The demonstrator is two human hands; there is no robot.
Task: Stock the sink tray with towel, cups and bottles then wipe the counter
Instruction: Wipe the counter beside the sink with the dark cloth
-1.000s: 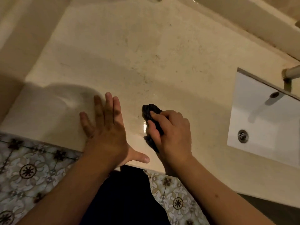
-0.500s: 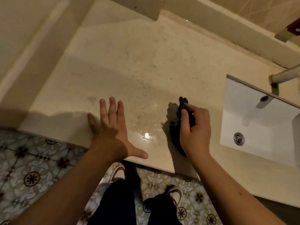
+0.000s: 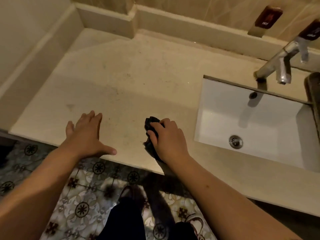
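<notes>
The dark cloth [image 3: 152, 135], bunched under the curled fingers [image 3: 154, 131] of the right hand [image 3: 167, 141] on the surface [image 3: 138, 80], looks soft, light and limp, best gripped by its bulk, while the left hand [image 3: 86, 135] rests flat, fingers straight, holding nothing.

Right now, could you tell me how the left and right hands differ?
The left hand lies open and flat, fingers straight, holding nothing; the right hand curls round a dark cloth. The right is nearer the sink. Both are at the counter's front edge.
</notes>
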